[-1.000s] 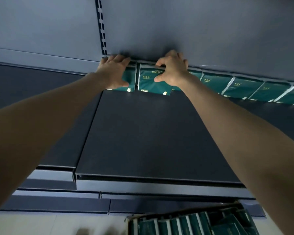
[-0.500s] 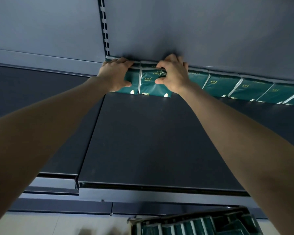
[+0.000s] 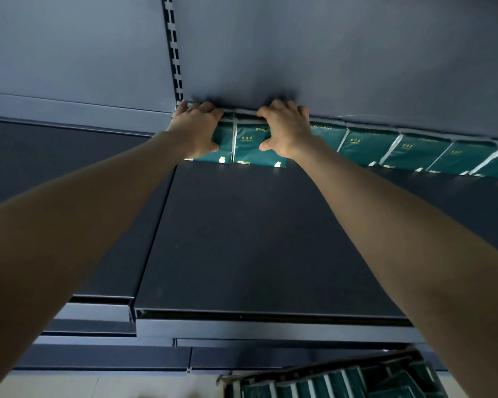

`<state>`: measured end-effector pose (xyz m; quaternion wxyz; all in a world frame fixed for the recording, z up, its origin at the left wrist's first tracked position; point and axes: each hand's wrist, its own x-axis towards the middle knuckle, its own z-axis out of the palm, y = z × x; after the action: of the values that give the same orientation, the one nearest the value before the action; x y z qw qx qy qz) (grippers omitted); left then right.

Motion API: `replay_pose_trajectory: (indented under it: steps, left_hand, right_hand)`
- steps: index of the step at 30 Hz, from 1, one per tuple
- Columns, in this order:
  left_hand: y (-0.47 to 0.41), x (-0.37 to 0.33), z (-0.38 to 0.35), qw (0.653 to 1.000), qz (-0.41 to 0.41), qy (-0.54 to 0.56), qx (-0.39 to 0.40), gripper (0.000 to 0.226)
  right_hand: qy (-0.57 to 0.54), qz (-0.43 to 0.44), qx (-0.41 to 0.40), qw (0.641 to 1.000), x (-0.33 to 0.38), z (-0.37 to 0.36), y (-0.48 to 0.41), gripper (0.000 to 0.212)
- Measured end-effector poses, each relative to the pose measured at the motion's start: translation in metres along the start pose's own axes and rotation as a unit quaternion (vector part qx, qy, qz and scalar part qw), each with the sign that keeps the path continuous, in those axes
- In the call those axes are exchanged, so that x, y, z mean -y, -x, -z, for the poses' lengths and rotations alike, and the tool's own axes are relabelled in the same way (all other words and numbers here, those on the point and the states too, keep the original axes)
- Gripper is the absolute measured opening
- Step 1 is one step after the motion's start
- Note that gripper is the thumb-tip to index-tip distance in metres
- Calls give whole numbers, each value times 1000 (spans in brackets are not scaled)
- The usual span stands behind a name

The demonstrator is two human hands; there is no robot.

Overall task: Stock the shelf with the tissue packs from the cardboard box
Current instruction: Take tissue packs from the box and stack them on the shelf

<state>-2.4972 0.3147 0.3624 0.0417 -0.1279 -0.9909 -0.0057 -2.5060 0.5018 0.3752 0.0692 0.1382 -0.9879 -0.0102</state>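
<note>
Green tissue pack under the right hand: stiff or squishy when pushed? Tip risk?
Probably squishy: the pack looks film-wrapped with puffy edges. Likely slides easily on the smooth shelf. Tipping seems unlikely, with a neighbour tight on each side.

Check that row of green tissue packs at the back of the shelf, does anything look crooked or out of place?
Nothing clearly stands out. The tissue packs form one row against the back panel, and the two under the left hand and right hand line up. Only in the cardboard box a few packs lie tilted.
</note>
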Motion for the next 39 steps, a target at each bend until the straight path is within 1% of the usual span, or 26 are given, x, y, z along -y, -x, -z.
replay_pose_trajectory:
  steps: [4, 10, 14, 18, 21, 26, 30, 32, 35, 39]
  left_hand:
    - [10, -7, 20, 1000, -7, 4, 11, 83]
    - [46, -41, 56, 1000, -22, -9, 7, 81]
    - [85, -78, 73, 999, -27, 18, 27, 80]
    - [141, -126, 82, 997, -19, 40, 69, 83]
    - [186, -161, 76, 994, -14, 48, 96, 85]
    - [251, -209, 55, 989, -15, 52, 134, 87]
    - [289, -238, 28, 985, -16, 72, 156, 78]
    - [307, -247, 7, 982, -19, 76, 171, 77]
    - [332, -255, -32, 970, -10, 95, 224, 83]
    - [364, -260, -90, 953, -4, 114, 281, 77]
  right_hand:
    - [-47, -5, 16, 999, -1, 20, 8, 73]
    - [-138, -11, 40, 990, -18, 53, 49, 64]
    - [-132, -10, 75, 988, -30, 75, 97, 63]
    - [-130, 1, 100, 986, -44, 91, 168, 64]
    - [-128, 11, 137, 982, -49, 90, 225, 65]
    - [-128, 22, 187, 974, -51, 71, 310, 64]
    - [-140, 29, 217, 966, -50, 39, 363, 62]
    - [-149, 21, 237, 960, -50, 16, 384, 63]
    - [-161, 13, 269, 949, -51, -20, 411, 63]
    - [-180, -4, 328, 927, -49, -73, 445, 62]
